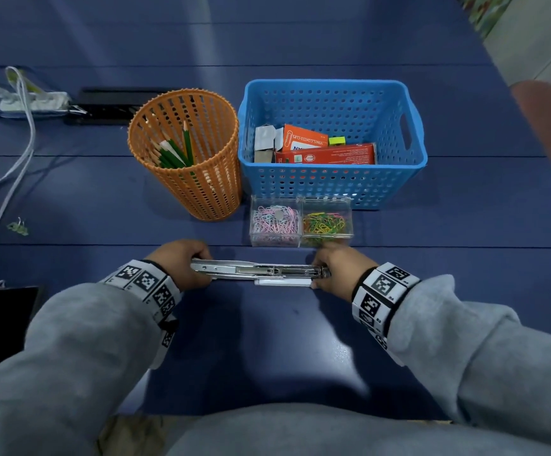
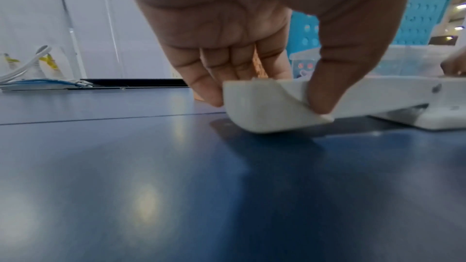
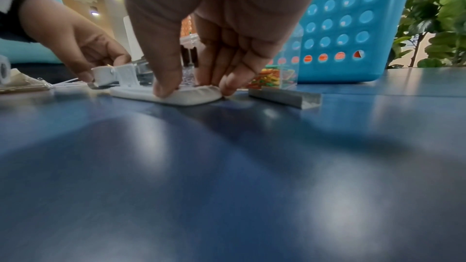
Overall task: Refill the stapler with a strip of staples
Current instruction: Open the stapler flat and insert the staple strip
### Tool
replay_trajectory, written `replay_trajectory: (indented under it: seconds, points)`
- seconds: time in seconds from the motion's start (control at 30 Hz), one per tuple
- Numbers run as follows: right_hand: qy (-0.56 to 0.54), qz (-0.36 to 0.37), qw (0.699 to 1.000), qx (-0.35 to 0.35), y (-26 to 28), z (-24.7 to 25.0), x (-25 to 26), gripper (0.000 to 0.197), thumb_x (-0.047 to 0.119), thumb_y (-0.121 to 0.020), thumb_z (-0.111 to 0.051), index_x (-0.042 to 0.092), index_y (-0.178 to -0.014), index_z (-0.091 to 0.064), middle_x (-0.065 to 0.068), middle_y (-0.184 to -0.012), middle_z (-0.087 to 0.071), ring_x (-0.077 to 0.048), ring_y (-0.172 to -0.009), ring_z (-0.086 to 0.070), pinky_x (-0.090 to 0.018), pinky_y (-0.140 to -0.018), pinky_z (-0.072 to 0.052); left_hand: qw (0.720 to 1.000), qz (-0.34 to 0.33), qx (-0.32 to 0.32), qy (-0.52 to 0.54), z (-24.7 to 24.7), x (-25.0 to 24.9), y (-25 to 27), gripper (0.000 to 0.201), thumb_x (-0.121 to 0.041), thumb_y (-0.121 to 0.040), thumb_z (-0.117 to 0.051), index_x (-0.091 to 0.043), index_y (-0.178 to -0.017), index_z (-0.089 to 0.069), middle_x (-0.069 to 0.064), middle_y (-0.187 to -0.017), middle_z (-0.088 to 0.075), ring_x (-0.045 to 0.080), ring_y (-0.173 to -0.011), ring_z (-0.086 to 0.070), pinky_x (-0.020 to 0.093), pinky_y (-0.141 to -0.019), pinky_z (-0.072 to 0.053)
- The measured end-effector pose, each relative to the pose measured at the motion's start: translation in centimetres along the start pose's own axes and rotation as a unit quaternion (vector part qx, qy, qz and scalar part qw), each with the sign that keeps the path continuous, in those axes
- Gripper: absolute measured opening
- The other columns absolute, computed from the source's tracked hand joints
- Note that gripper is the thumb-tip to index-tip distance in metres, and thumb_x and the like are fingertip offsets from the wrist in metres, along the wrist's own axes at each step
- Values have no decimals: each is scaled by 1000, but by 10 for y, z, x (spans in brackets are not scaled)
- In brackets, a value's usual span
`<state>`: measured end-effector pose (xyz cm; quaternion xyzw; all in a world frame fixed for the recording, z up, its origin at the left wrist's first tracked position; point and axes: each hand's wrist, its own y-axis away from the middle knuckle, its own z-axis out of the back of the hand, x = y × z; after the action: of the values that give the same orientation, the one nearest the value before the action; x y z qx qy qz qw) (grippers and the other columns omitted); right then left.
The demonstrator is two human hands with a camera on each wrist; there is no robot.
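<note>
The stapler [image 1: 257, 271] lies swung open flat on the blue table [image 1: 267, 340], its metal staple channel facing up and its white parts underneath. My left hand [image 1: 182, 261] pinches the white cover end [image 2: 264, 111] between thumb and fingers [image 2: 211, 95]. At the other end, my right hand [image 1: 333, 268] pinches the white base [image 3: 186, 98] with thumb and fingertips [image 3: 227, 87]. A grey strip of staples [image 3: 285, 97] rests on the table just beyond that hand, apart from the stapler. In the head view the strip is hidden.
A clear two-compartment box of paper clips [image 1: 300, 222] stands right behind the stapler. Behind it are a blue basket [image 1: 333, 179] holding boxes and an orange pencil cup [image 1: 188, 153]. White cables [image 1: 4, 153] and a green binder clip [image 1: 17, 227] lie at the left.
</note>
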<state>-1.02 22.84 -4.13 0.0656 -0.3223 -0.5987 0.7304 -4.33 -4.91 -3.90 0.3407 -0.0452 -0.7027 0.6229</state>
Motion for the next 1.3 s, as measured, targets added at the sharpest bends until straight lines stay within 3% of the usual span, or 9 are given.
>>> replay_trajectory:
  seconds: [0.13, 0.27, 0.4, 0.53, 0.77, 0.93, 1.1, 1.2, 1.3]
  points:
    - [-8, -2, 1000, -8, 0, -1, -1, 39, 26, -79, -68, 10, -113, -56, -11, -119, -53, -27, -106, -52, -34, -89, -45, 997, -4, 24, -69, -7, -7, -8, 22, -18, -67, -69, -26, -70, -49, -3, -83, -49, 18, -80, -49, 28, -71, -39]
    - [-38, 11, 999, -11, 9, 3, -14, 50, 27, -75, -71, 14, -120, -52, -10, -120, -53, -25, -109, -52, -32, -93, -43, 998, -16, 20, -55, -7, -3, -8, 30, -18, -67, -70, -35, -64, -45, -5, -83, -48, 18, -83, -50, 29, -77, -41]
    - [-57, -67, 993, -77, 27, 8, -48, 47, 33, -69, -75, 17, -109, -57, -10, -112, -55, -29, -105, -55, -39, -94, -47, 999, -27, 8, -34, -9, 1, -4, 33, -18, -67, -71, -39, -64, -45, -4, -85, -52, 18, -83, -52, 28, -77, -40]
    - [-21, -121, 990, -65, 32, 1, -62, 52, 35, -69, -75, 17, -112, -54, -9, -117, -51, -29, -111, -50, -40, -96, -45, 999, -35, -6, -17, -9, -1, -2, 26, -15, -68, -72, -33, -68, -52, -5, -79, -53, 19, -80, -53, 28, -74, -40]
    - [-11, -78, 993, -90, 25, 5, -56, 13, 20, -78, -66, 12, -87, -62, -10, -104, -54, -31, -97, -54, -38, -82, -47, 999, -30, -14, -2, -10, 1, 2, 41, -16, -68, -73, -44, -66, -44, 1, -88, -55, 18, -84, -51, 27, -79, -37]
    - [-73, -104, 986, -111, 30, 8, -53, 7, 16, -74, -63, 15, -79, -58, -7, -81, -60, -28, -78, -59, -37, -72, -52, 1000, -21, -10, 4, -11, 0, 6, 35, -17, -70, -72, -40, -69, -46, -8, -79, -50, 15, -84, -47, 24, -77, -33]
    - [-191, -48, 966, -167, 36, 8, -41, 23, 4, -72, -65, 26, -76, -59, 9, -65, -53, 4, -56, -53, -4, -55, -43, 1000, -15, -7, 4, -12, -1, 6, 23, -17, -71, -70, -30, -79, -54, -3, -86, -53, 17, -86, -49, 25, -78, -36]
    - [-223, -7, 957, -185, 35, 9, -32, 21, 3, -73, -68, 21, -82, -66, 8, -69, -52, 6, -57, -52, -3, -56, -42, 1000, -13, -10, 7, -12, -2, 6, 21, -16, -71, -70, -28, -81, -55, -2, -89, -55, 17, -86, -51, 26, -78, -38]
    - [-171, 29, 968, -178, 33, 14, -23, 12, 10, -75, -71, 14, -86, -70, 10, -67, -49, -4, -54, -50, -5, -57, -41, 1000, -10, -8, 6, -12, -1, 6, 23, -17, -70, -70, -31, -80, -54, -1, -91, -57, 20, -88, -54, 29, -81, -43]
